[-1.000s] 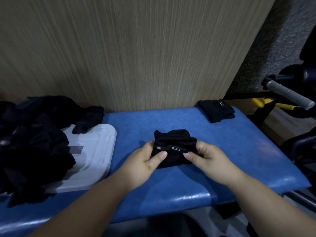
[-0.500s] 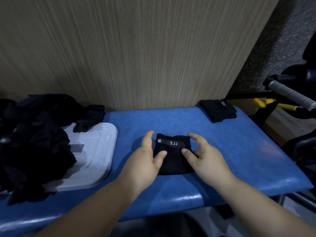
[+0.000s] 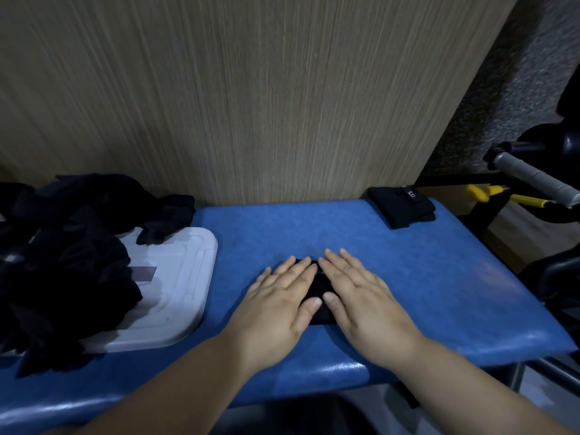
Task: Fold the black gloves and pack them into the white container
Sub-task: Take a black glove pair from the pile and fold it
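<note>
A folded black glove (image 3: 320, 288) lies in the middle of the blue padded bench (image 3: 439, 277), mostly hidden under my hands. My left hand (image 3: 279, 306) lies flat on its left half with straight fingers. My right hand (image 3: 361, 299) presses flat on its right half. A second folded black glove (image 3: 401, 207) with a small label sits at the bench's far right corner. A heap of loose black gloves (image 3: 59, 262) covers the left side of a white container lid (image 3: 175, 293).
A wood-grain panel (image 3: 251, 89) rises directly behind the bench. Right of the bench stand a grey-gripped handlebar (image 3: 533, 178), yellow-handled tools (image 3: 489, 194) and dark equipment. The bench's front edge runs just under my wrists.
My hands stopped pinching the glove by its labelled cuff. The fold was laid down, and both palms now lie flat on top of it.
</note>
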`<state>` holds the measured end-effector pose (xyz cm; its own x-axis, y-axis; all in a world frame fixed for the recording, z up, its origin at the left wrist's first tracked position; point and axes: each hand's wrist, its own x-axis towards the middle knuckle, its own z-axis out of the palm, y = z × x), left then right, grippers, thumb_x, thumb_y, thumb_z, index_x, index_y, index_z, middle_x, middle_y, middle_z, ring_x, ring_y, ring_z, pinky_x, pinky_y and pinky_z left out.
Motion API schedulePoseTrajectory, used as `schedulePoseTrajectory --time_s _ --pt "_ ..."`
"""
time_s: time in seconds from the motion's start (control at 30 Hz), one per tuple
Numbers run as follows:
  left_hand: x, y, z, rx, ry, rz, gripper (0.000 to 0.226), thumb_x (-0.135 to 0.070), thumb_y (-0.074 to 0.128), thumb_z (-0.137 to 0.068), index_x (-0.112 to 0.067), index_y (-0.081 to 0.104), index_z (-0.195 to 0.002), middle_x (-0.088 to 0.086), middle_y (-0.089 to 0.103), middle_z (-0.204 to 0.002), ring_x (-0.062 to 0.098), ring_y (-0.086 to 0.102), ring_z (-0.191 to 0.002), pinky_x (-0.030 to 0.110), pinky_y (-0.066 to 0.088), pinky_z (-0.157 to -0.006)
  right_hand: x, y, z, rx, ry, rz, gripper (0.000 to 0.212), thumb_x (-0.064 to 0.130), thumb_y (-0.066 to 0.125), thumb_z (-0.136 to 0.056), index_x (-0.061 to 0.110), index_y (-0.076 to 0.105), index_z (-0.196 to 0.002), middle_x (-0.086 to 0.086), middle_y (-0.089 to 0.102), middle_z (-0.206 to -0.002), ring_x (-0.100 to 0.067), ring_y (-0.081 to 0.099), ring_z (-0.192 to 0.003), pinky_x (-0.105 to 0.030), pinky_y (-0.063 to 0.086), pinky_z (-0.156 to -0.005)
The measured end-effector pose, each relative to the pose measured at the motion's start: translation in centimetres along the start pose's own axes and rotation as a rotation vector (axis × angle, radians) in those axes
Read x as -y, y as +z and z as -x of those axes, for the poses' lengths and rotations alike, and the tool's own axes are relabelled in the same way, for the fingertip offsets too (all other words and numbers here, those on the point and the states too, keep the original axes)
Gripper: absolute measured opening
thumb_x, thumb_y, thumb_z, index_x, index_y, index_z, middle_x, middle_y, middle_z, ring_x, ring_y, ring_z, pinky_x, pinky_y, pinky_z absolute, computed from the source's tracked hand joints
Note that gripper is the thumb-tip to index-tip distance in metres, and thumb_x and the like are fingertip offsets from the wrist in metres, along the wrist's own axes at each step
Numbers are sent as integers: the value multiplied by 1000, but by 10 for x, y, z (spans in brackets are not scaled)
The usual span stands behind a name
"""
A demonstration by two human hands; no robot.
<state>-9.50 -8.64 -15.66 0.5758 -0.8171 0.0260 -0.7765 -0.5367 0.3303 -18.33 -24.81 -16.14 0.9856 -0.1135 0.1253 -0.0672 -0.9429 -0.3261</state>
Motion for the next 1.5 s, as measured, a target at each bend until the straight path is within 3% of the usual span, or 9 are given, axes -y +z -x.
schedulePoseTrajectory --time_s 0.27,0.43,0.6,0.73,0.83,0.93,1.13,1.33,1.5 --pt "4 -5 2 129 -25 -97 68 -58 22 -98 -33 -11 -152 -19 -16 -158 -6 -20 -138 38 -17 -118 1 -8 -1 170 93 88 86 73 -8 -77 32 -3 -152 16 -5 -160 -3 -18 -143 -21 -12 -112" --pt "14 -7 3 228 -32 -64 85 -64 37 -91 -34 -18 -149 -20 -28 -153 -1 -20 -142 43 -20 -116 -4 -11 -2 140 141 9 56 48 16 -100 30 6 -153 18 9 -159 -2 -11 -145 -22 -5 -114" --pt "20 -11 2 207 -32 -19 84 -57 45 -93 -41 -16 -148 -26 -29 -147 -2 -24 -140 44 -19 -116 -11 -9 -6 53 170 -78 50 40 33 -102 28 25 -150 12 27 -155 -4 3 -147 -27 8 -116" --pt "30 -17 0 105 -100 24 73 -47 44 -97 -42 -5 -150 -23 -14 -155 1 -17 -143 41 -12 -119 -12 -13 -7 -73 219 -196 63 44 57 -88 27 35 -144 6 47 -134 -8 31 -132 -24 27 -107" --pt "34 -19 -1 -90 -217 123 62 -39 48 -98 -31 18 -152 -12 13 -160 9 8 -147 30 7 -119 -11 -16 -5 -77 234 -180 53 46 67 -80 27 52 -127 11 51 -112 -10 38 -116 -18 30 -94" --pt "31 -19 -1 -253 -332 35 42 -44 50 -94 -31 44 -134 -13 46 -135 13 37 -129 30 27 -106 -6 -17 -4 -135 254 -179 42 59 66 -73 30 57 -102 16 46 -96 -8 39 -103 -18 31 -85" --pt "22 -16 -2 -221 -351 54 25 -48 44 -95 -32 50 -113 -15 54 -103 11 49 -108 30 35 -94 -2 -17 -6 -149 358 -347 77 44 69 -79 29 26 -142 7 48 -133 -13 42 -128 -31 37 -103" --pt "16 -19 -2 -140 -406 52 32 -51 36 -97 -26 47 -81 -9 54 -78 16 57 -88 31 42 -77 -3 -16 -14 -73 404 -426 80 40 69 -79 31 25 -144 12 60 -115 -13 55 -108 -26 41 -85" --pt "4 -23 -1 -52 -412 76 50 -61 32 -94 -22 60 -80 -8 63 -78 13 59 -81 31 44 -77 1 -22 -14 3 412 -469 80 45 77 -70 33 38 -139 18 64 -106 -5 59 -103 -24 45 -87"
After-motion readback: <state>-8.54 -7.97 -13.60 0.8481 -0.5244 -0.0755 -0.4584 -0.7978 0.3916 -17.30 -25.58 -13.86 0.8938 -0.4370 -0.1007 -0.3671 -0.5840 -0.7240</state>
